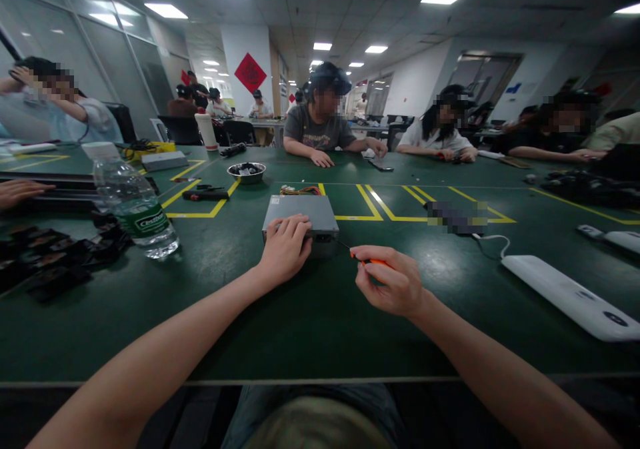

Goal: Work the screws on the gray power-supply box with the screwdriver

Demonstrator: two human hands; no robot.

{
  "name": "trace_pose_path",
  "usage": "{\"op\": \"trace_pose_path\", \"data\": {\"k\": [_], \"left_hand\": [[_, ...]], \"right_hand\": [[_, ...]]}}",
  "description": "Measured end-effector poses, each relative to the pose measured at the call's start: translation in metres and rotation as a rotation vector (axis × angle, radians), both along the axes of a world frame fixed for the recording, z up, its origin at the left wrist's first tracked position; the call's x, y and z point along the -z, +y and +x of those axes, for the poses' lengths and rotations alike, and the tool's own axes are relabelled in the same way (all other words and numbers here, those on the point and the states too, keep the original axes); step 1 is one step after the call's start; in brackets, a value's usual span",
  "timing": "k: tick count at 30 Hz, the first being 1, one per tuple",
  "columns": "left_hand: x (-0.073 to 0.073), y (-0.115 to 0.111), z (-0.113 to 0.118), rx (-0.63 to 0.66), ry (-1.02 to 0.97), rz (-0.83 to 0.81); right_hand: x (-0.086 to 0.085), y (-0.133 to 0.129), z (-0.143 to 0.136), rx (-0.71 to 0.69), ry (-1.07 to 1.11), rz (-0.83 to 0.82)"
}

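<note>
A grey metal box (320,213) with a socket on its near side and coloured wires (300,190) behind it stands on the green table. My left hand (285,245) rests on the box's top and near edge, its fingers laid over the metal. To the right of the box, my right hand (390,279) is closed around an orange-handled screwdriver (377,267). The screwdriver's thin dark shaft points left, toward the box's right side; whether its tip touches the box is too small to tell.
A water bottle (135,202) and black parts (55,255) lie left. Behind are a metal bowl (247,172) and a black tool (205,195). A white power bank (570,295), cabled to a blurred dark object (453,217), lies right. People sit across the table (240,342).
</note>
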State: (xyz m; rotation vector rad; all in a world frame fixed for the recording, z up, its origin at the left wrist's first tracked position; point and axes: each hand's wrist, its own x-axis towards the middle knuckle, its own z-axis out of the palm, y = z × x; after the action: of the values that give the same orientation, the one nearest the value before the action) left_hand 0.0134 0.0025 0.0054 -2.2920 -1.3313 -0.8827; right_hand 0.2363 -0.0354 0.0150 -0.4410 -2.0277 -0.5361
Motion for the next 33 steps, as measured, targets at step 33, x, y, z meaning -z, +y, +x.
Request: {"op": "trace_pose_path", "data": {"k": [33], "left_hand": [[0.003, 0.001, -0.002, 0.026, 0.023, 0.016]], "right_hand": [[-0.002, -0.014, -0.002, 0.076, -0.297, 0.268]]}}
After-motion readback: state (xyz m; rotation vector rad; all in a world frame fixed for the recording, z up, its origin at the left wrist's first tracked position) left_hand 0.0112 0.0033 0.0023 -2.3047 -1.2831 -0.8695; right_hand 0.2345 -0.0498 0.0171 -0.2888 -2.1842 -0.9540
